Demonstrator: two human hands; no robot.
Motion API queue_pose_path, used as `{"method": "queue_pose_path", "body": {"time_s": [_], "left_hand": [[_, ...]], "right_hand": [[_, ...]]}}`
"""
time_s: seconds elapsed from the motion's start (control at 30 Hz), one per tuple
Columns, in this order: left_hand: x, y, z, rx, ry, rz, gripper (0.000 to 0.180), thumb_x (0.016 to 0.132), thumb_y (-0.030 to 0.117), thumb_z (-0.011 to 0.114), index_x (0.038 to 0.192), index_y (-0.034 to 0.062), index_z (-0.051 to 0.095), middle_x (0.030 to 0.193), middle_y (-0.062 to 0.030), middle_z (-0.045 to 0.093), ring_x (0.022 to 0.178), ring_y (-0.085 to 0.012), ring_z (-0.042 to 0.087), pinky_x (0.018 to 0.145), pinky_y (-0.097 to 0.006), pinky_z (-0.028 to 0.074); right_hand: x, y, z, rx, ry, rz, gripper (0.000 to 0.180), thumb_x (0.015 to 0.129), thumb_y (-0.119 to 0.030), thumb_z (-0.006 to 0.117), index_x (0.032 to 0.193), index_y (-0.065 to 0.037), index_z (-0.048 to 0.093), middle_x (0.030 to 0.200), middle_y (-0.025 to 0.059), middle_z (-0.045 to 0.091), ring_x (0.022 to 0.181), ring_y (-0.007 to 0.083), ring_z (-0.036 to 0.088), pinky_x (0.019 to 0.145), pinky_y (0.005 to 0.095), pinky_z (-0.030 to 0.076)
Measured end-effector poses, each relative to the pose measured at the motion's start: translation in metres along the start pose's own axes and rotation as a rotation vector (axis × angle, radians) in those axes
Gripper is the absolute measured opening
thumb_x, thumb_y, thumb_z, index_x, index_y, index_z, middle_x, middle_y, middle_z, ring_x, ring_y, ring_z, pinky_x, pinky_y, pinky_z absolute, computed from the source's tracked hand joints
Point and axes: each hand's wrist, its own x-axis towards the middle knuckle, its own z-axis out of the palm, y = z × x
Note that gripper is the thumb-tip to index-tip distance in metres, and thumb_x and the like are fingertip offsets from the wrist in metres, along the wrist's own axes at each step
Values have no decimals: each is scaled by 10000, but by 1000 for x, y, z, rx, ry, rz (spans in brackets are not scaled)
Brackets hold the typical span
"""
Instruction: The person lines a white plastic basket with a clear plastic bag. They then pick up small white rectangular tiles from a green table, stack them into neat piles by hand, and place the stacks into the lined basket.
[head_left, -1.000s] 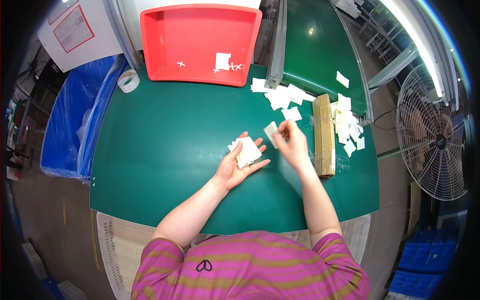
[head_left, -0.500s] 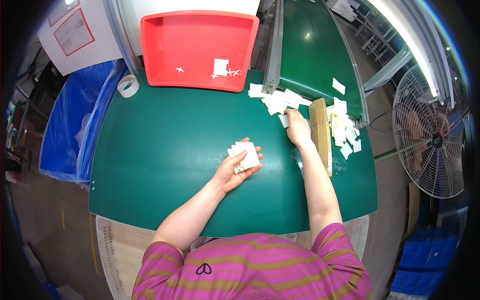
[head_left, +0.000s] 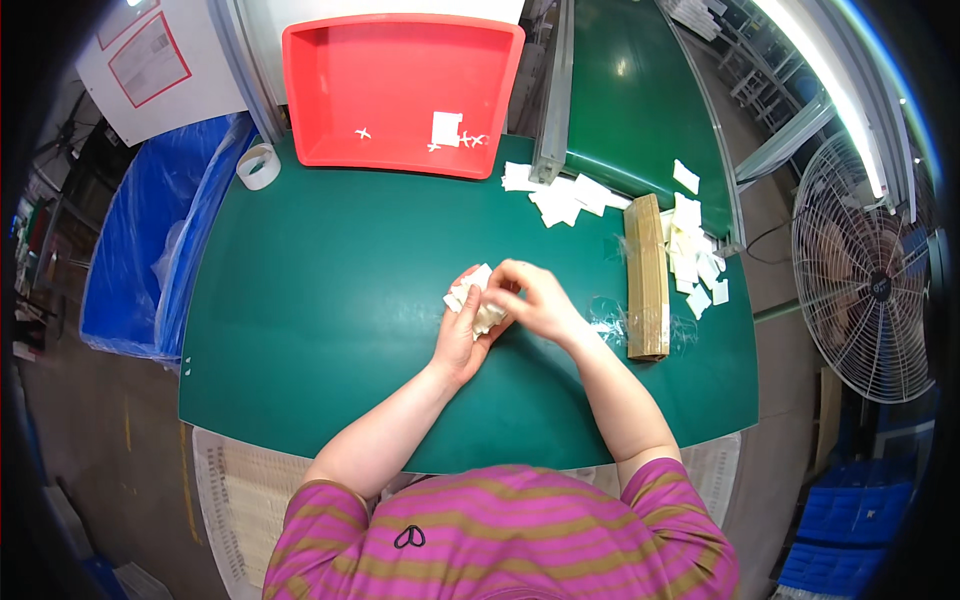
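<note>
Near the middle of the green table, my left hand (head_left: 462, 335) is closed around a loose stack of thin white flat pieces (head_left: 478, 283). Over the stack's right side bends my right hand (head_left: 535, 300), its thumb and fingers drawn together against the pieces. The right fingertips overlap the stack, so what they pinch is hidden. Farther off to the right lies a spread heap of similar white pieces (head_left: 557, 203), beside the foot of a metal rail. Another heap of white pieces (head_left: 687, 250) sits beyond a long brown cardboard strip (head_left: 648, 280).
At the back a red bin (head_left: 400, 165) holds one white piece and several small white cross shapes. A tape roll (head_left: 259, 167) is left of it. Clear tape fixes the cardboard strip. A green conveyor belt (head_left: 625, 110), a blue lined bin (head_left: 150, 260) and a fan (head_left: 875, 285) surround the table.
My right hand has come from the heap at the right back to the stack in my left hand. The white piece it touched there is gone from the table.
</note>
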Motion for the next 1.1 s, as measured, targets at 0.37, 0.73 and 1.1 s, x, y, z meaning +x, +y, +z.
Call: {"method": "queue_pose_path", "body": {"time_s": [0.37,0.73,1.1], "left_hand": [[4,8,-4,-156,-83,-109,421,910,173,499,1294,218,333,1204,-118,468,1143,-282,483,890,-377,505],[9,4,-16,-359,-189,-305,437,915,252,488,1317,217,320,1255,-135,445,1183,-315,438,949,-478,439],[6,5,-4,-198,-195,-301,539,868,128,560,1326,244,302,1238,-141,445,1149,-313,466,965,-525,415]], "right_hand": [[54,99,-48,-778,450,212,333,678,-227,720,928,-56,581,984,114,593,957,287,551,827,389,427],[15,8,-39,-312,96,-334,152,651,65,539,743,-57,553,901,69,572,917,254,535,784,326,429],[36,95,-47,-820,419,113,363,737,-102,626,1091,-63,551,1151,135,545,1080,312,496,919,393,392]]}}
